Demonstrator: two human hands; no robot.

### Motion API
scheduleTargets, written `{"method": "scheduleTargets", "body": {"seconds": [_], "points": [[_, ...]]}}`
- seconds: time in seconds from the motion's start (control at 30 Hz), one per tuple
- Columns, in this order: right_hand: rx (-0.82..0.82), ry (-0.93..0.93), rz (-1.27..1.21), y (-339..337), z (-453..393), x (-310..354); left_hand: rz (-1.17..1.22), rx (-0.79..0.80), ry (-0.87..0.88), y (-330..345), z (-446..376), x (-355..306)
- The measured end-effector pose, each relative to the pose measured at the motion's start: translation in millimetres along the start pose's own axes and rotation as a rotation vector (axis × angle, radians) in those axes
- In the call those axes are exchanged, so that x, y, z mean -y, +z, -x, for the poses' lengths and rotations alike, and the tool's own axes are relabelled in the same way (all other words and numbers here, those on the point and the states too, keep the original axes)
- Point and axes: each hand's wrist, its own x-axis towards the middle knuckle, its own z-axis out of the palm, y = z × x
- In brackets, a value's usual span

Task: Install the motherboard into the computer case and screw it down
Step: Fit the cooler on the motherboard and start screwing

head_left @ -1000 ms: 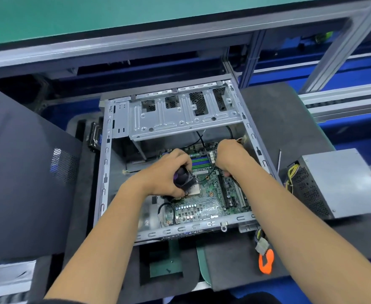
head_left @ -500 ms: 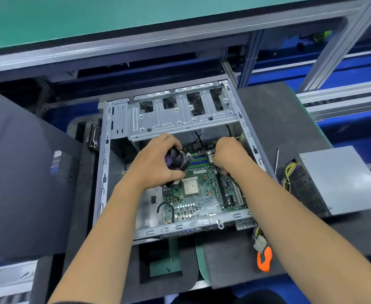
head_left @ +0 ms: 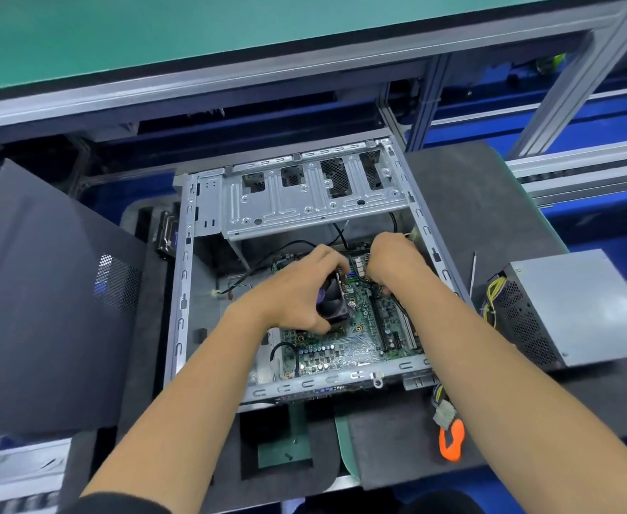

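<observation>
Reaching into the open computer case (head_left: 182, 291) at frame centre, both hands hid the upper half of the motherboard (head_left: 345, 350). Right hand (head_left: 393, 261) fingertips were buried among cables near the case's right wall; its grip could not be told. Left hand (head_left: 297, 294) curled round a dark cooler fan (head_left: 332, 300) above the board. Little room remained under the drive cage (head_left: 304, 202).

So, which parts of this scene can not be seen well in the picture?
Head view:
- CPU socket area of the motherboard: covered by the left hand and the fan it grips.
- Right hand fingertips: curled down among cables, so what they hold is unclear.
- Board screws: too small to tell.
- Power supply: its wires run out of sight behind the right arm.
</observation>
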Motion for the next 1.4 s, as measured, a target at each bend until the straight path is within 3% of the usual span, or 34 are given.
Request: {"method": "scheduleTargets", "body": {"seconds": [0.13, 0.37, 0.83, 1.17, 1.4], "points": [[0.013, -0.011, 0.009, -1.7, -0.7, -0.2, 0.103, 0.028, -0.054, 6.5, -5.9, -1.1], [0.022, -0.042, 0.027, -0.8, -2.1, -0.5, -0.035, 0.078, -0.020, 16.0, -12.2, -1.2], [0.051, -0.052, -0.014, -0.4, -3.7, -3.7, -0.185, 0.089, -0.128, 19.2, -5.9, -4.0], [0.033, -0.078, -0.116, 4.4, -7.7, -6.6, -0.181, 0.145, -0.111, 20.3, -16.3, -9.4], [0.024, -0.095, -0.107, 4.0, -6.0, -6.5, -0.131, 0.114, -0.207, 20.2, -9.7, -6.8]]}}
